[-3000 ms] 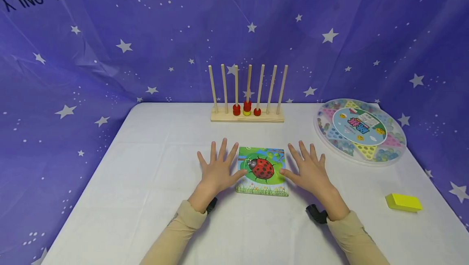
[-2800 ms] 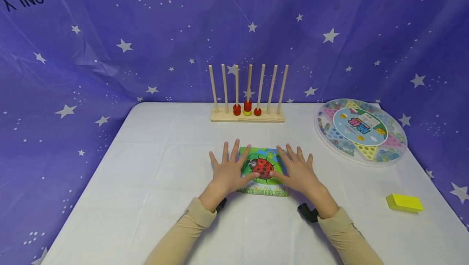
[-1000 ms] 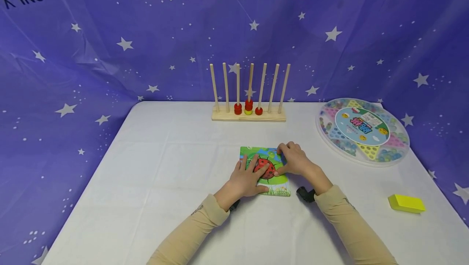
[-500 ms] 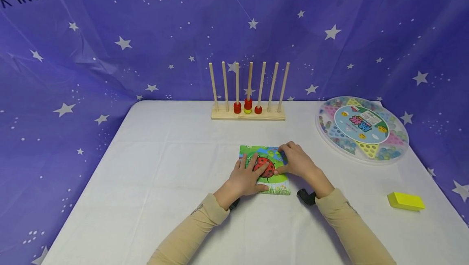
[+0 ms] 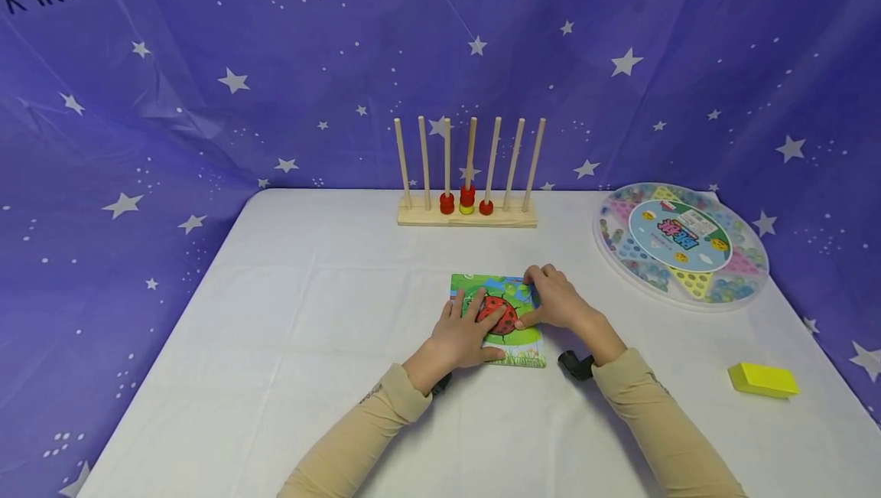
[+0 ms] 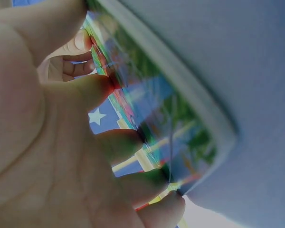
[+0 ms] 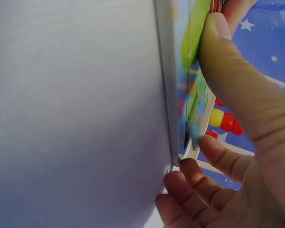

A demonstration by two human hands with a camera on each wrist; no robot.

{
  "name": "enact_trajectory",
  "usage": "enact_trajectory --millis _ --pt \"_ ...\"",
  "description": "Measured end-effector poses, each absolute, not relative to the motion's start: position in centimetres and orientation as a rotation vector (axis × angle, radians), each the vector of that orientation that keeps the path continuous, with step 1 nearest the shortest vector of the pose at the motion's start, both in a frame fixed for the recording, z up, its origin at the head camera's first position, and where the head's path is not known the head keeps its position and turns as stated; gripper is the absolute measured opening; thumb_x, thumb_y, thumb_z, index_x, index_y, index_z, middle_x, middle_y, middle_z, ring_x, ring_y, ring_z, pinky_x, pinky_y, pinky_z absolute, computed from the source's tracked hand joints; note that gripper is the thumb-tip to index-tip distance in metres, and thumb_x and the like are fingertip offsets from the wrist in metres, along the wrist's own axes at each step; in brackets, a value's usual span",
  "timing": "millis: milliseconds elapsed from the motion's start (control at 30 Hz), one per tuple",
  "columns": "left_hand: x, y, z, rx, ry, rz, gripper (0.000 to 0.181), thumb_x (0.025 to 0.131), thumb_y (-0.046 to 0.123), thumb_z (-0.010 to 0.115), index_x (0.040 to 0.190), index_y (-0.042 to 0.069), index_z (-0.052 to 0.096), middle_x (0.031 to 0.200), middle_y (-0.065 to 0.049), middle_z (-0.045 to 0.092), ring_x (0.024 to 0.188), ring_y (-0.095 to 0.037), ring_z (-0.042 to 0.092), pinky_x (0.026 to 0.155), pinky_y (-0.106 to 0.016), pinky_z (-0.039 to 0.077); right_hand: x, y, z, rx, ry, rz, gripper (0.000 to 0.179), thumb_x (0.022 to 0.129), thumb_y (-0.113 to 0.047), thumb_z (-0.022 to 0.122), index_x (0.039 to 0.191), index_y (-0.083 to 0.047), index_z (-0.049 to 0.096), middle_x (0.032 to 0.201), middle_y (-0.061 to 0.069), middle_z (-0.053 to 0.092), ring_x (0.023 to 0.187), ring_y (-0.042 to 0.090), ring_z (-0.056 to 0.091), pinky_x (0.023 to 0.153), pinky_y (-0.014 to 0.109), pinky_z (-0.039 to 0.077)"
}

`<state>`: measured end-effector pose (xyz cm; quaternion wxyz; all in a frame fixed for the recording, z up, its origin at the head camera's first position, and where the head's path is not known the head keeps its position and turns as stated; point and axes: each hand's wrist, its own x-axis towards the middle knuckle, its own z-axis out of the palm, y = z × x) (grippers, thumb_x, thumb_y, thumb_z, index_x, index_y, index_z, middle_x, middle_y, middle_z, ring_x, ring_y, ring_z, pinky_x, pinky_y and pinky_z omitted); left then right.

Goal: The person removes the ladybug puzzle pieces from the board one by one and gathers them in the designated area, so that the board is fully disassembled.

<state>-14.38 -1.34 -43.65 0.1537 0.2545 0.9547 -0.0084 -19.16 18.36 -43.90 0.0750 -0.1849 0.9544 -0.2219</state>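
Note:
A square ladybug picture puzzle (image 5: 523, 355) lies flat on the table in the head view, its seams showing in the wrist views. My left hand (image 5: 463, 337) rests on its left part with fingers spread and fairly straight, covering some of the ladybug. At the upper right edge, my right hand (image 5: 559, 303) has its fingers bent and its thumb on the picture. The right wrist view shows a thin puzzle piece (image 7: 197, 111) standing slightly off the board, pinched between my right thumb (image 7: 228, 61) and index finger. Part of that piece is hidden by the hand.
A wooden peg rack (image 5: 427, 216) with red and yellow beads stands at the table's back. To the right lies a round, clear marble game box (image 5: 677, 295). A yellow block (image 5: 762, 380) sits near the right edge of the table (image 5: 330, 268). Behind hangs a purple starry cloth (image 5: 330, 47).
From hovering spread beside and over the puzzle, my left hand has come down onto it, and my right hand has bent round its upper right edge. Over the last second both hands hardly move.

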Motion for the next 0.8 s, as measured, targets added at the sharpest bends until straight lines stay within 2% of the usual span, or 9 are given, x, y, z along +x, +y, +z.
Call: enact_trajectory --millis 233,467,633,800 --pt "-14.3 -1.3 -43.4 0.721 2.723 -0.013 0.073 0.082 0.065 0.041 0.144 0.034 0.019 0.150 -0.009 0.009 0.133 -0.040 0.007 0.105 -0.046 0.017 -19.6 19.0 -44.1 -0.650 2.752 -0.826 0.074 0.061 -0.031 0.084 0.112 0.002 0.043 0.102 0.016 0.048 0.091 0.028 0.046 0.081 0.045 0.039" --pt "-14.3 -1.4 -43.4 0.719 2.726 0.012 0.072 0.082 0.065 0.043 0.144 0.034 0.021 0.150 -0.009 0.010 0.133 -0.040 0.008 0.105 -0.046 0.016 -20.0 20.0 -43.7 -0.695 2.662 -0.920 0.060 0.070 -0.009 0.078 0.121 0.003 0.049 0.096 0.012 0.051 0.079 0.021 0.046 0.070 0.035 0.040" --pt "-14.4 -1.4 -43.5 0.719 2.727 0.010 0.073 0.082 0.065 0.043 0.144 0.034 0.021 0.150 -0.009 0.009 0.133 -0.040 0.007 0.105 -0.047 0.016 -20.3 20.2 -43.9 -0.705 2.663 -0.947 0.052 0.073 -0.007 0.076 0.118 0.001 0.052 0.090 0.009 0.051 0.073 0.018 0.047 0.066 0.033 0.041" --pt "-14.4 -1.4 -43.5 0.716 2.727 0.010 0.072 0.082 0.065 0.043 0.144 0.034 0.021 0.150 -0.009 0.009 0.133 -0.040 0.007 0.105 -0.046 0.015 -20.4 20.4 -44.3 -0.661 2.657 -1.023 0.048 0.073 -0.013 0.076 0.114 0.000 0.053 0.081 0.005 0.051 0.066 0.015 0.047 0.060 0.030 0.040"
